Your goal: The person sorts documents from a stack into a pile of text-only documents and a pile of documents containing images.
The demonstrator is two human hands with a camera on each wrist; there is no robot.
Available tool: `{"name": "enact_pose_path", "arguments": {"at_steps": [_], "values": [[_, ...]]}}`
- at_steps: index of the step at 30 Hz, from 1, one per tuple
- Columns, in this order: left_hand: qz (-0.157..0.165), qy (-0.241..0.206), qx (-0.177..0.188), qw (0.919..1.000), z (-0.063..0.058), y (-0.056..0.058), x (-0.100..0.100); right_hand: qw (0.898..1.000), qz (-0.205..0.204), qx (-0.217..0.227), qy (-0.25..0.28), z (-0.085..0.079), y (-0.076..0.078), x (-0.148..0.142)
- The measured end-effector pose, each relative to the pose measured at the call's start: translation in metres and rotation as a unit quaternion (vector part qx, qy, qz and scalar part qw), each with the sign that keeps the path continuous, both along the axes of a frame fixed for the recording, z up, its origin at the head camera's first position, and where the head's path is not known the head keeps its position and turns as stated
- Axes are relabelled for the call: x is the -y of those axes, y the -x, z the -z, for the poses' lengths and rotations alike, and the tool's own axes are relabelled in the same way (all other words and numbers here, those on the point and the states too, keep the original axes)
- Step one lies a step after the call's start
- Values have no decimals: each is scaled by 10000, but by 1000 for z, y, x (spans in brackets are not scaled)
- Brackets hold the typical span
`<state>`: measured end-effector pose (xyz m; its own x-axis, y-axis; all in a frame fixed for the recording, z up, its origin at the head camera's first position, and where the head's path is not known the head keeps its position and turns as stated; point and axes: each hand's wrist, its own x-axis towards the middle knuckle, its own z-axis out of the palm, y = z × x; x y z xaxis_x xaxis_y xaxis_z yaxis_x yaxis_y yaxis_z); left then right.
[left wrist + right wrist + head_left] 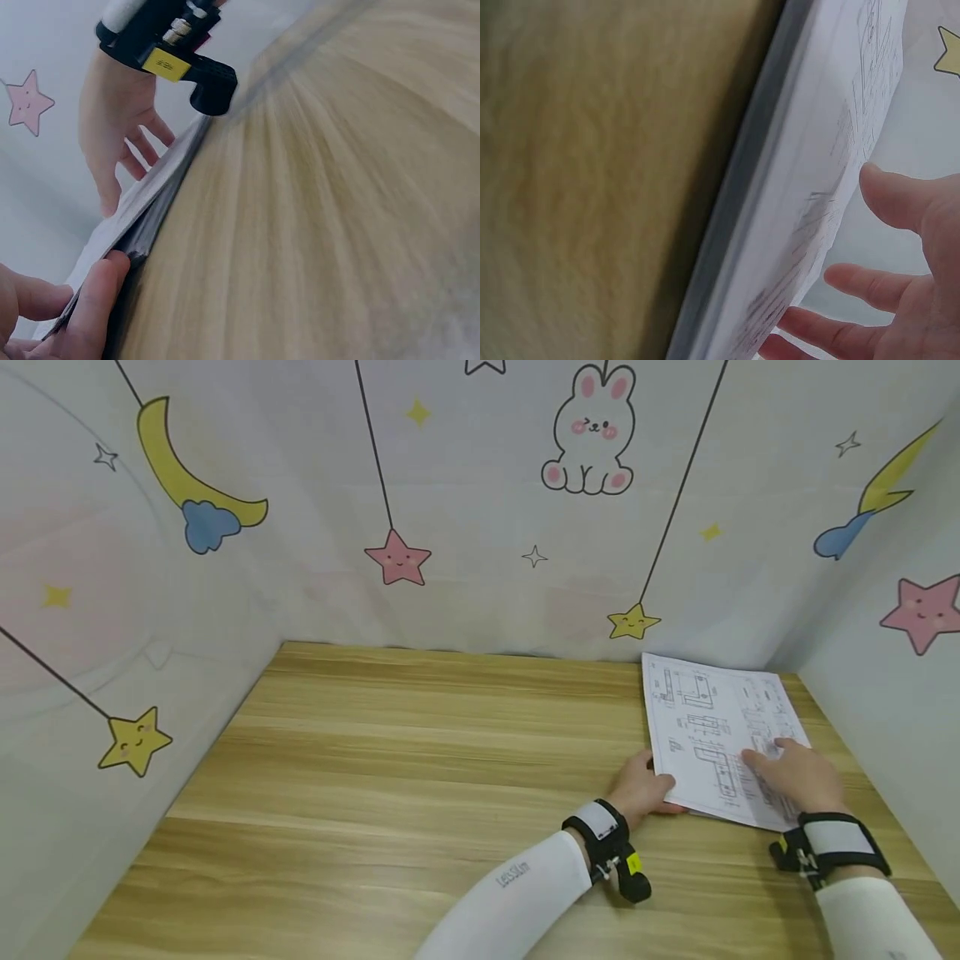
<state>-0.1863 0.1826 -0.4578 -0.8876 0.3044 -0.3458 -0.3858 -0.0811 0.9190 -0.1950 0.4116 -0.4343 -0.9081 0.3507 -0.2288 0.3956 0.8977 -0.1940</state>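
A stack of white paper sheets (686, 727) printed with technical drawings lies at the right of the wooden table. My left hand (641, 789) pinches its near left corner, thumb above and fingers beneath. In the left wrist view, the thumb and fingers (94, 304) close on the edge of the sheets (161, 176), and a dark layer shows under the white top. Over the right part of the stack hovers my right hand (806, 777), fingers spread. The right wrist view has its fingertips (844, 277) right at the printed face (821, 157).
The wooden table (420, 760) meets a pale cloth wall (480, 602) with cartoon stars, a moon and a rabbit behind the stack. Another pale wall (862, 652) rises close on the right. Each wrist wears a strap with a small black camera (633, 881).
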Motion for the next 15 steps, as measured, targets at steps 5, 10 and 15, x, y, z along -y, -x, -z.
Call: {"name": "enact_pose_path", "arguments": {"at_steps": [5,10,15], "values": [[-50,569,-269,9980,-1,-1,-2,9999,-107,-11,127,-1,-1,2],[-47,1048,-472,9934,0,0,-3,9990,62,-71,443,-1,-1,2],[-154,1261,-547,9904,1,2,-4,9971,295,-210,665,-6,2,1]]}}
